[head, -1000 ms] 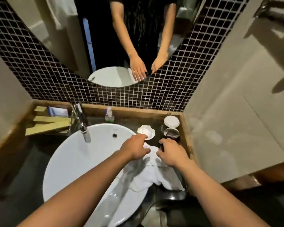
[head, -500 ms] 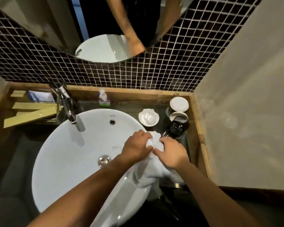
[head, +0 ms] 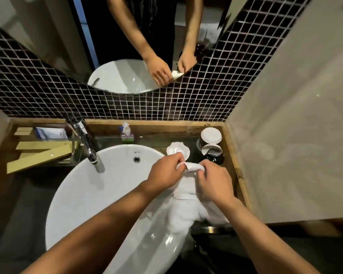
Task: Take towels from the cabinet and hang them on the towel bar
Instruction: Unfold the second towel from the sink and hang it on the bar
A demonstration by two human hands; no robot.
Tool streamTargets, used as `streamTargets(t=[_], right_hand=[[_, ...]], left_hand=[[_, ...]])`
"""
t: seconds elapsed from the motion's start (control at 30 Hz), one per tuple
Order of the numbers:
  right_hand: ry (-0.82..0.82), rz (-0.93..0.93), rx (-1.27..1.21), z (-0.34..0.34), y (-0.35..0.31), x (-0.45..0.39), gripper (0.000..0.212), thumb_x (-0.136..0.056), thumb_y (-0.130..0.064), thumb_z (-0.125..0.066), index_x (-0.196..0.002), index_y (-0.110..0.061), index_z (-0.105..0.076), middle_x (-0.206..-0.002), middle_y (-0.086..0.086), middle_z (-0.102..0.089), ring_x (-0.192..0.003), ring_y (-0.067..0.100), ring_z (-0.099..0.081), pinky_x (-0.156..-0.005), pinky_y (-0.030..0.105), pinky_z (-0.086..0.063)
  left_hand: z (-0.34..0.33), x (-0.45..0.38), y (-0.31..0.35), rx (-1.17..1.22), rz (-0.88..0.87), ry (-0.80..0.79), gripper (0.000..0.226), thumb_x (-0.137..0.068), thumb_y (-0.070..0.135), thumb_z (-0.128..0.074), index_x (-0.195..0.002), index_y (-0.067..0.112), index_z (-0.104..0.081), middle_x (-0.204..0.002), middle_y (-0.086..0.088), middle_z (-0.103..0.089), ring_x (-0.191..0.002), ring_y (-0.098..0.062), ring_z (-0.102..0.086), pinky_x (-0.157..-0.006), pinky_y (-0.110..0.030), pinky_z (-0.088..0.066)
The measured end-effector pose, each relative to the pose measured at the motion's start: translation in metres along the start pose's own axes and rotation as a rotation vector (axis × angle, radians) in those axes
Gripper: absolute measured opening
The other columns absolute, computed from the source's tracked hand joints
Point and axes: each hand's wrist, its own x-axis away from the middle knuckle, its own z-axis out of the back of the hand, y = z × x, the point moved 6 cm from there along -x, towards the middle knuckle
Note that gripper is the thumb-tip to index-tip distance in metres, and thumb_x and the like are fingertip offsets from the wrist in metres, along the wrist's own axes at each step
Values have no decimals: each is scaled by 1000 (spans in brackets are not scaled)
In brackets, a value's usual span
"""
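A white towel (head: 186,206) hangs bunched over the right rim of the round white basin (head: 99,194). Both hands grip its top edge above the counter. My left hand (head: 162,173) pinches the towel's upper left corner. My right hand (head: 214,184) closes on the top edge just to the right, the two hands almost touching. The towel's lower part drapes down past the basin rim. No towel bar or cabinet is in view.
A chrome tap (head: 87,143) stands at the basin's back left. On the counter are a white soap dish (head: 176,148), two lidded cups (head: 211,135), a small bottle (head: 126,131) and yellow boxes (head: 38,155). A mirror (head: 127,46) and dark mosaic tiles rise behind; a beige wall (head: 295,135) closes the right.
Both hands have gathered the towel from flat on the counter and lifted its top edge, bunching it. The view tilted down, then back up a little.
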Motion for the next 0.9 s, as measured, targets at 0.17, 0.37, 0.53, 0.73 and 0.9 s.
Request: streamTargets(t=[0.17, 0.37, 0.53, 0.73, 0.9], right_hand=[[16, 79, -123, 46, -45, -27, 17, -89, -30, -53, -98, -27, -67, -89, -4, -70, -83, 19, -61, -71, 36, -51], [64, 197, -260, 101, -92, -44, 4, -90, -34, -63, -86, -32, -62, -78, -13, -64, -75, 7, -59, -64, 29, -42], [-58, 298, -281, 106, -123, -48, 28, -78, -34, -72, -105, -30, -65, -91, -14, -69, -85, 11, -64, -75, 32, -51], [-126, 418, -249, 110, -149, -60, 12, -75, -33, -61, -86, -29, -62, -82, -10, -69, -81, 13, -64, -76, 42, -54], [-36, 628, -433, 147, -206, -44, 30, -78, -39, -74, -105, -35, -63, -92, -17, -69, -87, 7, -65, -77, 31, -52]], left_hand=[[41, -2, 38, -21, -209, 61, 21, -85, 37, -60, -104, 31, -55, -102, 9, -66, -89, -18, -60, -66, -36, -47], [126, -2, 52, -53, -216, 268, 10, -85, 32, -52, -91, 31, -60, -86, 10, -65, -86, -22, -61, -71, -40, -50], [205, 4, 70, 151, -140, 492, 17, -77, 37, -42, -84, 35, -57, -74, 5, -65, -75, -24, -61, -71, -42, -52], [277, 47, 77, 67, -50, 720, 15, -79, 30, -47, -75, 23, -60, -66, 2, -59, -68, -23, -56, -68, -43, -50], [300, 89, 78, -44, 44, 774, 20, -75, 36, -45, -75, 27, -62, -65, 10, -61, -67, -12, -58, -67, -37, -51]])
